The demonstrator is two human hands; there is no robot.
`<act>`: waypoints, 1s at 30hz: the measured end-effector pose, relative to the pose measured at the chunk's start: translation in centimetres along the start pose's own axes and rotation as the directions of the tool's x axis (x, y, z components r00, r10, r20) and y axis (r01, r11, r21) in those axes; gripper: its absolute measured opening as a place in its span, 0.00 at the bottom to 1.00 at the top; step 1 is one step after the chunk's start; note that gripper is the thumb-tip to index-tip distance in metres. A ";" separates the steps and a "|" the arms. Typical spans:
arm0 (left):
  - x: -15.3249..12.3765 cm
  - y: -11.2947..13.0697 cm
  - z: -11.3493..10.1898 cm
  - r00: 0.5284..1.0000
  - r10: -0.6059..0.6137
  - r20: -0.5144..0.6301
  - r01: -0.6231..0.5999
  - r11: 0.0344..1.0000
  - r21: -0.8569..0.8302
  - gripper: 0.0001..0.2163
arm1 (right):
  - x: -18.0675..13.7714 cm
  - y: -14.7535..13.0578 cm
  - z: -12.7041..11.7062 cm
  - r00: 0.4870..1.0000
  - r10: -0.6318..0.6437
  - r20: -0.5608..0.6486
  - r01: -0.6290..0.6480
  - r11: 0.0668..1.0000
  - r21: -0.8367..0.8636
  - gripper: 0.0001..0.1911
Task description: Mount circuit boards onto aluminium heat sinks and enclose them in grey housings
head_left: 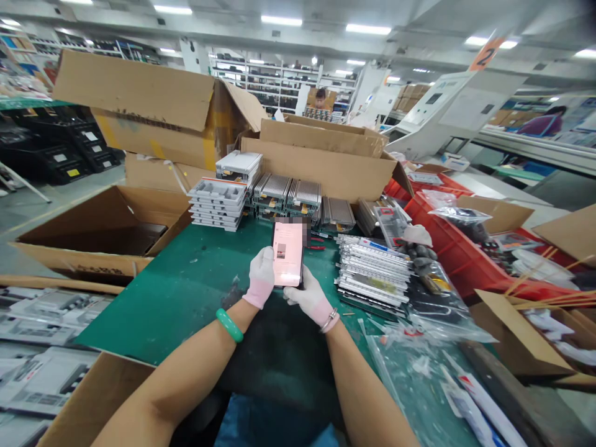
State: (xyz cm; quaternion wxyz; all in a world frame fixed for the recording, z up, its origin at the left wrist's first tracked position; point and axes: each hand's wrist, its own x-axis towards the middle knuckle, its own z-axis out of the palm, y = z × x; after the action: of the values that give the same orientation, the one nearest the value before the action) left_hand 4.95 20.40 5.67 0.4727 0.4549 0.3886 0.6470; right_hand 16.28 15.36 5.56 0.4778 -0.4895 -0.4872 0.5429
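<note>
A smartphone with a lit, pinkish screen is held upright above the green work surface. My left hand, in a white and pink glove, is closed with its fingers against the phone's left edge. Gripping the lower right corner is my right hand, gloved the same way, its thumb at the bottom edge. Just behind the phone lies a tool with red handles, partly hidden. To the right of my right hand sits a stack of silver metal strips or panels.
Stacked grey plastic trays and finned metal heat sinks line the back of the table. An open cardboard box stands left; red bins stand right. Plastic bags and glue-like tubes lie front right. A person is far behind.
</note>
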 end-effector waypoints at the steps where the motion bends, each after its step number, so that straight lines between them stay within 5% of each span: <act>1: 0.0 0.0 0.0 1.000 -0.001 -0.001 0.001 1.000 0.000 0.21 | 0.0 0.0 0.0 1.000 0.001 0.000 -0.001 1.000 0.002 0.33; 30: -0.1 0.3 0.2 1.000 -0.001 0.016 0.001 1.000 -0.007 0.21 | 0.2 0.5 -0.1 1.000 -0.007 0.010 0.007 0.998 0.059 0.29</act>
State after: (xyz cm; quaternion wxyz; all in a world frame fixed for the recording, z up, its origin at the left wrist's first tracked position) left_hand 5.08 20.23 6.01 0.4778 0.4583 0.3825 0.6445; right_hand 16.31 15.52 5.01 0.4916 -0.4708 -0.4749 0.5578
